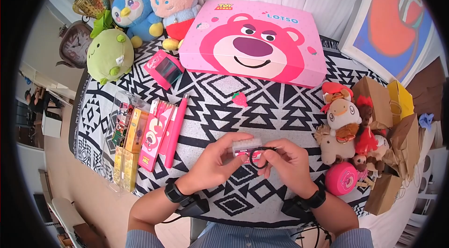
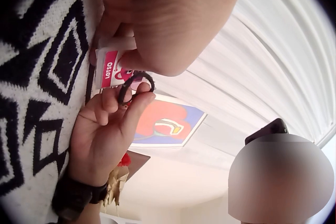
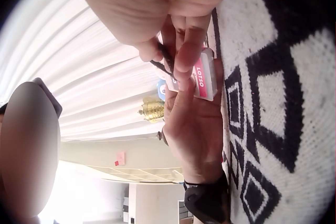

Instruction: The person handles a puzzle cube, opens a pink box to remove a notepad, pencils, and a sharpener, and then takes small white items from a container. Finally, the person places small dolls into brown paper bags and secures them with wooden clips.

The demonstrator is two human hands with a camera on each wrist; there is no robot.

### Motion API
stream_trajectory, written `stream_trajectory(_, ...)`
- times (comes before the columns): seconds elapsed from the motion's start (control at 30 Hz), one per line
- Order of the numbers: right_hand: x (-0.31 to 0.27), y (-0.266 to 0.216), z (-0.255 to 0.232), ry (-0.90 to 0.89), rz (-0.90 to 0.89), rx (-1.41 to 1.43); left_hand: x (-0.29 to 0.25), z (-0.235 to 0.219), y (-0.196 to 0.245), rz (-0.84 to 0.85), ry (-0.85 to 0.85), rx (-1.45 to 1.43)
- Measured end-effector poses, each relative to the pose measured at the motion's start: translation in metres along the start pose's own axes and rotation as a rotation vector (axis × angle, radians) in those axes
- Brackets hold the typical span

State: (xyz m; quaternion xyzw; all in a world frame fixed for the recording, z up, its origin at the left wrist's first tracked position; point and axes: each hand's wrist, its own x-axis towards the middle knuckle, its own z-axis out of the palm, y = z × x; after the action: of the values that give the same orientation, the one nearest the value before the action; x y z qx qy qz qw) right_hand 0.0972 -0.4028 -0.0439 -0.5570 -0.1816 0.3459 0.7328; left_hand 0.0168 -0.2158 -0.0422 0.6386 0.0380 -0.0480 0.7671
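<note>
My left hand (image 1: 213,161) grips a small whitish block (image 1: 243,144) with a pink LOTSO label (image 2: 109,69) above the patterned cloth. Close to its right, my right hand (image 1: 292,166) pinches a thin black ring (image 1: 251,159), which looks like a hair tie, between thumb and fingers. This ring overlaps the block's labelled face in the head view. In the right wrist view, my right fingertips are right at the block, and part of the label is hidden behind them. A pink strawberry-shaped piece (image 1: 239,99) lies on the cloth beyond both hands.
A large pink Lotso box (image 1: 252,47) stands at the back. To the left lie a pencil pack (image 1: 156,133), other stationery packs (image 1: 131,135) and a pink box with a window (image 1: 163,69). Plush toys (image 1: 341,124), a round pink case (image 1: 341,178) and paper bags (image 1: 402,149) are at right.
</note>
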Motion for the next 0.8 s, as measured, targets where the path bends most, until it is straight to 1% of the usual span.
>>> stream_trajectory(0.07, 0.0, 0.0, 0.0, 0.039, 0.025, -0.024, -0.001, 0.002, 0.003, 0.025, -0.001, 0.094)
stream_trajectory(0.2, -0.001, -0.003, 0.0, 0.088, 0.003, -0.036, -0.004, 0.005, 0.002, -0.009, -0.035, 0.147)
stream_trajectory(0.27, -0.001, -0.01, 0.003, 0.117, 0.01, -0.231, -0.004, 0.008, 0.002, 0.031, -0.073, 0.206)
stream_trajectory(0.3, -0.001, -0.01, 0.004, 0.117, 0.011, -0.231, -0.005, 0.009, 0.009, -0.02, -0.075, 0.276)
stream_trajectory(0.37, -0.001, -0.009, 0.007, 0.162, -0.011, -0.265, -0.005, 0.01, 0.0, 0.005, -0.058, 0.243)
stream_trajectory(0.43, -0.001, -0.009, 0.008, 0.164, -0.013, -0.29, -0.005, 0.011, -0.003, 0.033, -0.04, 0.213)
stream_trajectory(0.5, 0.0, -0.009, 0.009, 0.166, -0.015, -0.313, -0.006, 0.011, -0.001, -0.006, -0.069, 0.173)
stream_trajectory(0.63, 0.001, -0.007, 0.008, 0.161, -0.022, -0.378, -0.008, 0.014, -0.003, -0.049, -0.042, 0.134)
stream_trajectory(0.7, 0.001, -0.006, 0.008, 0.148, -0.037, -0.402, -0.007, 0.017, -0.001, -0.09, 0.018, 0.022)
stream_trajectory(0.73, 0.002, -0.004, 0.008, 0.144, -0.067, -0.403, -0.008, 0.019, 0.002, -0.091, 0.019, 0.022)
stream_trajectory(0.8, 0.0, -0.003, 0.008, 0.141, -0.096, -0.405, -0.007, 0.022, 0.009, -0.143, 0.102, 0.003)
